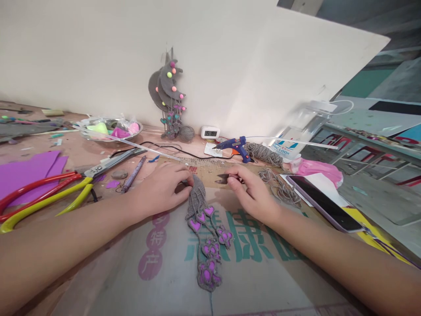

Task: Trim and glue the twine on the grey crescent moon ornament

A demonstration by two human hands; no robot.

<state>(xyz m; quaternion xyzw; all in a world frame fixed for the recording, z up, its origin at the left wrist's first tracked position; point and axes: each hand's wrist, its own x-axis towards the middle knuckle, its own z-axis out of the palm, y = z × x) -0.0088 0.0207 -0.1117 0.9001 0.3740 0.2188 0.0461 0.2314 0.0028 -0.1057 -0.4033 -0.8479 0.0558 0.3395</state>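
Head view: the left hand [164,186] is pinching the upper end of the grey piece [198,197] between thumb and fingers, probably for a steady grip on its knitted part. The piece is lying over the middle of the board [115,281], between the two hands, its cords trailing toward the wearer. Purple hearts [195,224] are sitting nearest the knitted part, and purple flowers [210,272] are lying lower down, spread so that they are facing up. The right hand [253,193] is grasping the snips [222,179], whose dark tips are pointing leftward, toward the piece but apart from it; this hold is presumably leaving the blades free. Whether the blades are parting or meeting is too small to tell.

Beyond the board, the glue gun [241,149] is resting beside the yarn [263,153], seemingly out of the working space yet near the right hand. The shears [98,169] and the pen [133,173] are lying on the left side; the phone [324,202] is lying on the right. Against the white panel [98,57], a moon ornament [164,87] is hanging upright, its strings probably being left free to drop straight.
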